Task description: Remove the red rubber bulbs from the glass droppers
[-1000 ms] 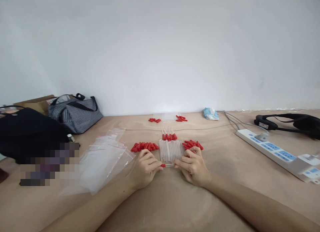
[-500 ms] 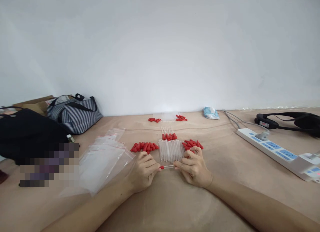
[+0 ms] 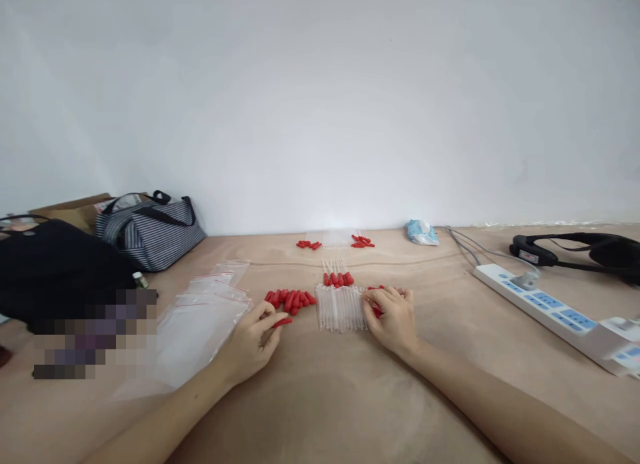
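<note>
My left hand (image 3: 253, 339) rests on the table with thumb and forefinger pinched on a red rubber cap (image 3: 283, 323), just in front of the left pile of red caps (image 3: 290, 299). A row of clear glass tubes (image 3: 340, 307) lies between my hands. My right hand (image 3: 391, 316) sits at the row's right end over the right pile of red caps (image 3: 376, 309), its fingers curled with a red cap showing between them. Several tubes with red caps on them (image 3: 338, 277) lie just behind the row.
Clear zip bags (image 3: 200, 321) are spread at the left, beside a black bag (image 3: 55, 271) and a striped bag (image 3: 147, 227). A white power strip (image 3: 545, 307), a black headset (image 3: 575, 247) and a tissue pack (image 3: 421, 231) lie at the right. More tubes and caps (image 3: 336, 241) sit near the wall.
Both hands held one capped tube between them in front of the row. They have parted: the left went to the left cap pile, the right to the right pile.
</note>
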A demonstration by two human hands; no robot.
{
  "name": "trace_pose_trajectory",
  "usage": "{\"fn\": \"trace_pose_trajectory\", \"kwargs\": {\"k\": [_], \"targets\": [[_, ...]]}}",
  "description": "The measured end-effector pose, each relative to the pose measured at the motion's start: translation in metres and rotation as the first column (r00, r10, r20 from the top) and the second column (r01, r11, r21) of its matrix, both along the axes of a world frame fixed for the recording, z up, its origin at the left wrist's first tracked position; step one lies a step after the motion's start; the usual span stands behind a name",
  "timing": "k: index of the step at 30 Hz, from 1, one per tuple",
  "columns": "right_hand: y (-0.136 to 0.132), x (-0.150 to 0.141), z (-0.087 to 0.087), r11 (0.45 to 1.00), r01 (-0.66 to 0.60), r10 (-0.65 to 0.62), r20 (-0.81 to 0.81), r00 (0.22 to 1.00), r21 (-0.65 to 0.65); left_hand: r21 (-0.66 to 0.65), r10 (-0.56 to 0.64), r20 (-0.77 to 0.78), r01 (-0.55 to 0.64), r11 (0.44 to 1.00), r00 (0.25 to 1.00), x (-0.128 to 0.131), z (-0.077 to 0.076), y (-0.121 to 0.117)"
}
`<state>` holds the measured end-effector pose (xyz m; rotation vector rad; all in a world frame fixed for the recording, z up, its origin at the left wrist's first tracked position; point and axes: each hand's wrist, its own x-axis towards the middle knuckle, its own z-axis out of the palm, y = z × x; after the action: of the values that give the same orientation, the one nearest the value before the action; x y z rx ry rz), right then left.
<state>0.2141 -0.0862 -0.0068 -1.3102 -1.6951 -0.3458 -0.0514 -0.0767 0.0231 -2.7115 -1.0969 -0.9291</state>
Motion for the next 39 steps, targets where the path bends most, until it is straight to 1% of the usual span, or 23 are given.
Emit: {"fn": "trace_pose_trajectory", "kwargs": {"k": [2,5,9,13,18,21,23,25,27,29,32,33,34,36,39], "targets": [[0.003,-0.002,0.0,1.0,0.005,-0.006,0.042,0.999,0.007,-0.031,0.034,-0.001,-0.034,0.999,0.999,-0.003,0.002,0.002],[0.008,-0.005,-0.002,1.0,0.005,-0.008,0.115,0.993,0.024,-0.026,0.096,0.015,-0.096,0.995,0.995,-0.009,0.001,0.008],[0.013,-0.011,-0.004,1.0,0.002,-0.006,0.178,0.984,0.018,-0.018,0.116,0.004,-0.116,0.993,0.993,-0.015,-0.004,0.016],[0.012,-0.015,-0.003,0.997,-0.05,0.061,0.197,0.979,-0.057,-0.009,0.114,0.014,-0.114,0.993,0.993,-0.016,-0.007,0.02],[0.006,-0.016,0.001,0.983,-0.082,0.121,0.24,0.963,-0.167,0.058,0.098,0.037,-0.1,0.993,0.994,-0.012,-0.005,0.014],[0.004,-0.015,0.002,0.976,-0.083,0.13,0.233,0.964,-0.203,0.117,0.055,0.086,-0.065,0.991,0.995,-0.006,-0.006,0.007],[0.006,-0.014,0.003,0.973,-0.065,0.114,0.213,0.97,-0.224,0.133,-0.014,0.094,0.002,0.991,0.995,0.001,-0.009,0.002],[0.013,-0.011,0.007,0.964,-0.011,0.061,0.184,0.981,-0.265,0.11,-0.1,0.071,0.092,0.99,0.992,0.009,-0.012,-0.003],[0.024,-0.007,0.013,0.935,0.077,-0.027,0.147,0.989,-0.345,0.066,-0.163,0.033,0.161,0.985,0.986,0.017,-0.015,-0.006],[0.039,-0.005,0.022,0.87,0.165,-0.126,0.114,0.985,-0.464,0.033,-0.169,0.018,0.169,0.985,0.985,0.022,-0.017,-0.006],[0.063,-0.006,0.032,0.718,0.237,-0.218,0.112,0.969,-0.654,0.015,-0.086,0.055,0.086,0.996,0.995,0.024,-0.019,-0.003],[0.07,-0.008,0.034,0.677,0.248,-0.234,0.117,0.965,-0.693,0.008,-0.052,0.063,0.051,0.999,0.997,0.023,-0.019,-0.001],[0.076,-0.01,0.036,0.65,0.253,-0.243,0.12,0.963,-0.717,-0.002,-0.022,0.063,0.022,1.0,0.998,0.022,-0.019,-0.001],[0.086,-0.014,0.036,0.624,0.253,-0.249,0.118,0.961,-0.74,-0.038,0.01,0.046,-0.009,0.999,0.999,0.021,-0.019,0.0],[0.095,-0.017,0.034,0.602,0.234,-0.248,0.1,0.964,-0.763,-0.08,0.005,0.045,-0.002,0.997,0.999,0.02,-0.016,-0.003]]}}
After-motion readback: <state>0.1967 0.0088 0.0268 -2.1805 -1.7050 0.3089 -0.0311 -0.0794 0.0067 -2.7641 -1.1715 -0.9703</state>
